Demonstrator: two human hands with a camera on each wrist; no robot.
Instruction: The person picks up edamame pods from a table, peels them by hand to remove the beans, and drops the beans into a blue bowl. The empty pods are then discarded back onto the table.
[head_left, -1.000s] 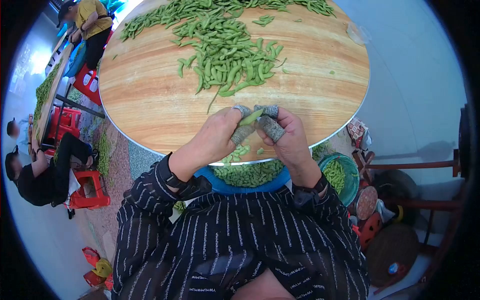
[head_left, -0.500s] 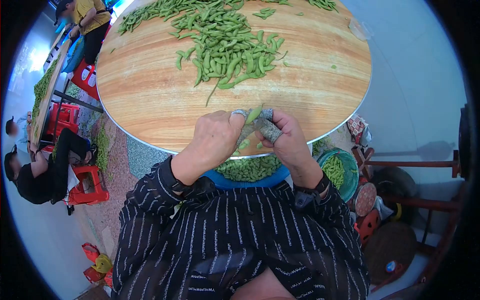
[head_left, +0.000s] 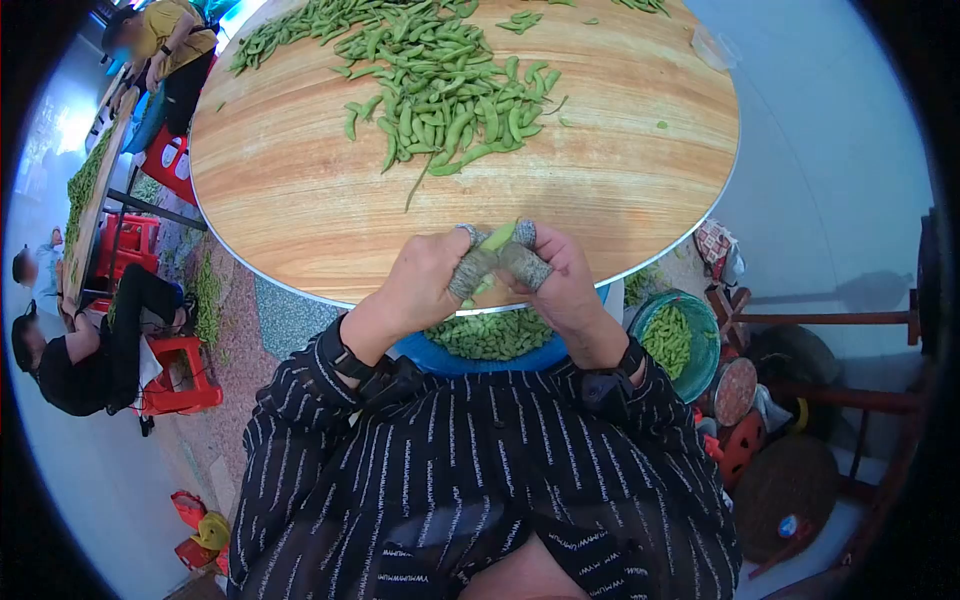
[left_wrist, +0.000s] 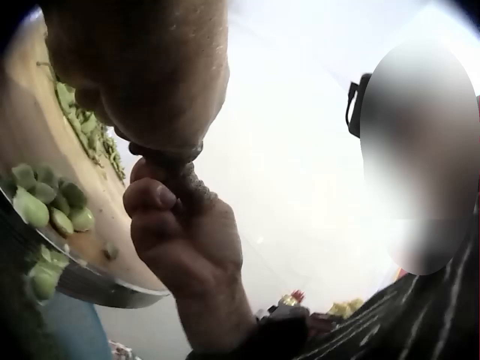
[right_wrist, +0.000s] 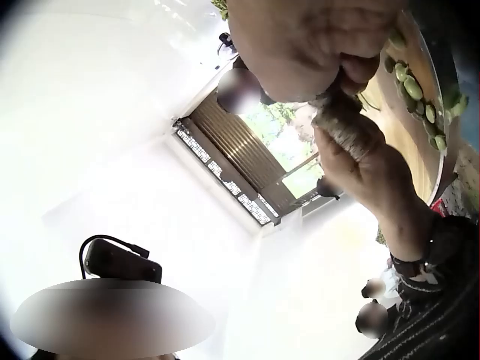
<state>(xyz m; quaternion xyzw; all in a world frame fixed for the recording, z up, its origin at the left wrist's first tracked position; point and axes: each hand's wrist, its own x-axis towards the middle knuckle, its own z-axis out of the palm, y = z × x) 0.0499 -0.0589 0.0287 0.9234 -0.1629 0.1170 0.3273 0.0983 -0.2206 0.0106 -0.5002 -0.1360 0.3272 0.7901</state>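
Above the near edge of the round table, a green soybean pod [head_left: 497, 237] sticks up at a slant between both hands' fingertips. My left hand [head_left: 420, 278] pinches it from the left, wearing grey knitted covers on thumb and finger. From the other side, my right hand [head_left: 572, 288], with similar finger covers, grips the pod too. The covered fingers hide its lower part. Below the hands, shelled beans [left_wrist: 60, 214] lie at the table's rim, and the right wrist view shows these loose beans [right_wrist: 412, 88] as well.
Unopened pods [head_left: 445, 105] are heaped on the wood-grain table [head_left: 290, 200]. A blue basin [head_left: 430, 357] of shelled beans sits under the edge, close to my body. At right stands a green basket [head_left: 708, 350] of pods. Other people sit at a long table [head_left: 97, 205] on the left.
The pod was lying flatter, then tipped upright, and now slants again. My right hand has drawn in closer to the left, and the fingertips meet around the pod.
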